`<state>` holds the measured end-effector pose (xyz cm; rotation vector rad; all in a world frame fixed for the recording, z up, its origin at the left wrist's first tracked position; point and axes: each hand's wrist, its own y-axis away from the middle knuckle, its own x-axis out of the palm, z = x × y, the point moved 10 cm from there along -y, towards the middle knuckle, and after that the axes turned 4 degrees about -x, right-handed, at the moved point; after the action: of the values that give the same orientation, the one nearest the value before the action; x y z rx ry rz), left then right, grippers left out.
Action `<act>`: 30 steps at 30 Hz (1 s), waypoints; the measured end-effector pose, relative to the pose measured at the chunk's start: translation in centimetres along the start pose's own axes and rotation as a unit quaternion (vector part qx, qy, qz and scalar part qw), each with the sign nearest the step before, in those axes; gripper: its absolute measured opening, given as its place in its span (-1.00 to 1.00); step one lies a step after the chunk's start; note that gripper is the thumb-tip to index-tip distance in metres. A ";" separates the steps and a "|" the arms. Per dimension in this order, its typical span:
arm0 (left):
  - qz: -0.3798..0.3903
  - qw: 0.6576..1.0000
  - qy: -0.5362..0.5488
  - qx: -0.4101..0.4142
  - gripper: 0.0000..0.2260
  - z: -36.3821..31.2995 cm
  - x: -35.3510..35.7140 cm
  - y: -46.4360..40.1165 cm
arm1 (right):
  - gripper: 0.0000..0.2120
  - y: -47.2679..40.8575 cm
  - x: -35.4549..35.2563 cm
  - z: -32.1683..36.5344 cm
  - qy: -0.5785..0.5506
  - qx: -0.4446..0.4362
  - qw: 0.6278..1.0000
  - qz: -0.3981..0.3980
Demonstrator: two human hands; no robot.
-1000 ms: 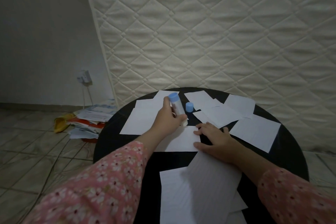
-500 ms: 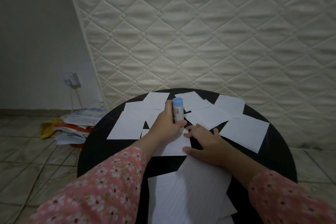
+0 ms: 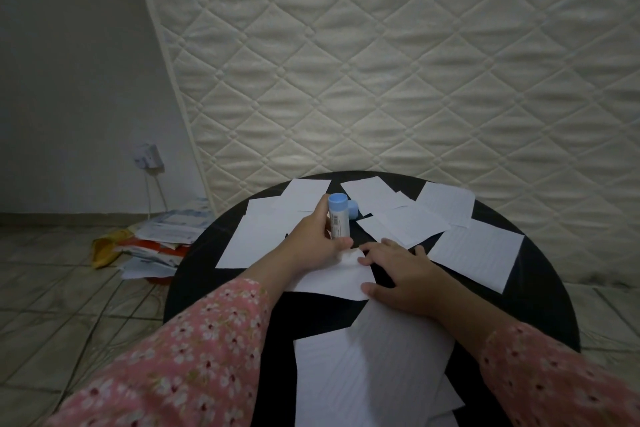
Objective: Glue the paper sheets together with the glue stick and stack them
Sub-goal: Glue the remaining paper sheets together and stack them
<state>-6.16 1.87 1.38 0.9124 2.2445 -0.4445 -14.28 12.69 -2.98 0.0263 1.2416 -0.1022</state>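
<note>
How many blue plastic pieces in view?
2: the top end of the glue stick gripped by the left hand, and a loose cap on the table just behind it, partly hidden.

The white glue stick with a blue end (image 3: 338,218) tilted slightly in the left hand (image 3: 317,241), uncovering the small blue plastic cap (image 3: 354,210) behind it again.
</note>
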 end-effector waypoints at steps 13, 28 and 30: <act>0.006 0.999 -0.027 0.031 -0.46 1.0 -1.9 1.3 | -0.51 -0.2 0.2 0.2 0.012 -0.006 0.999 0.039; 0.025 0.999 -0.026 -0.008 -0.42 3.3 -3.8 3.3 | -0.51 -0.2 -0.1 0.3 0.012 -0.010 0.999 0.047; 0.028 0.999 -0.023 -0.011 -0.42 3.6 -4.1 3.8 | -0.51 -0.2 0.0 0.3 0.011 -0.010 0.999 0.050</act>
<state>0.31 0.63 1.38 0.9415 2.1734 -0.4098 -14.02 12.43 -2.82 0.0724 1.2610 -0.0039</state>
